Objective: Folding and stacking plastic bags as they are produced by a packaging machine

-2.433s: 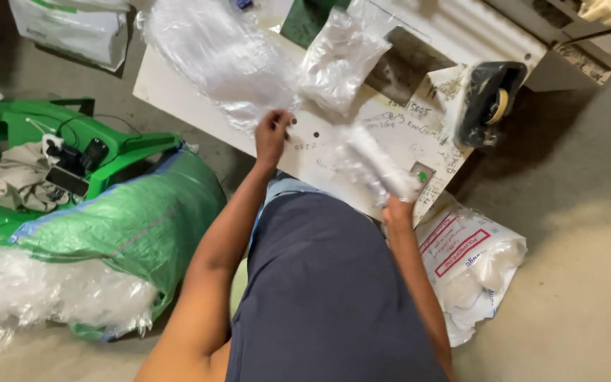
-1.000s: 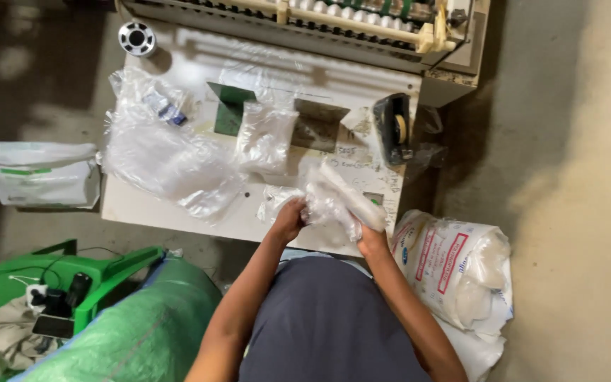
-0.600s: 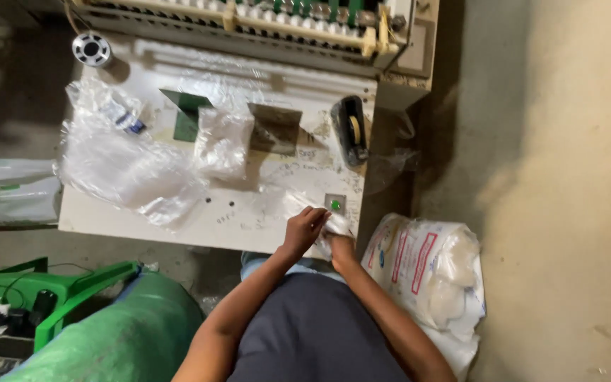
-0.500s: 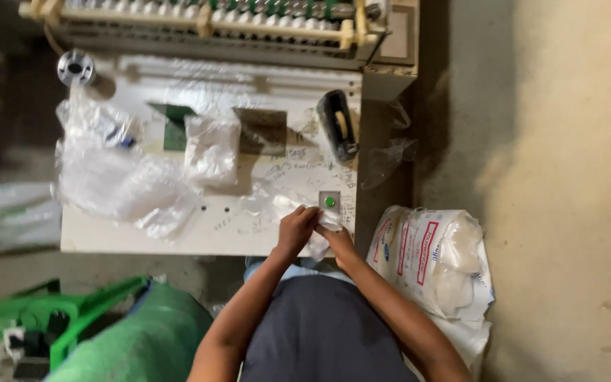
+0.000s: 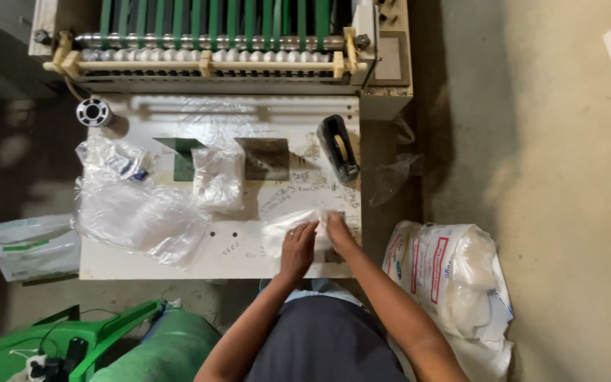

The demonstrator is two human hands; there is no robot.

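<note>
My left hand (image 5: 297, 244) and my right hand (image 5: 336, 230) both press down on a clear plastic bag (image 5: 284, 225) lying flat at the near right of the white machine table (image 5: 249, 255). The fingers of both hands lie on the plastic, and the two hands almost touch. A small stack of clear bags (image 5: 217, 178) sits in the table's middle. At the table's left lies a larger heap of crumpled clear plastic (image 5: 136, 209).
A black tape dispenser (image 5: 339, 147) stands at the table's right edge. Green belts and a roller bar (image 5: 213, 42) run along the machine's far side. A white printed sack (image 5: 454, 283) sits on the floor to the right. A green bag (image 5: 167, 346) and green crate (image 5: 51, 346) are near left.
The view has tilted up and now shows the whole machine. My hands have brought the clear bag down from the air and now flatten it at the table's near right.
</note>
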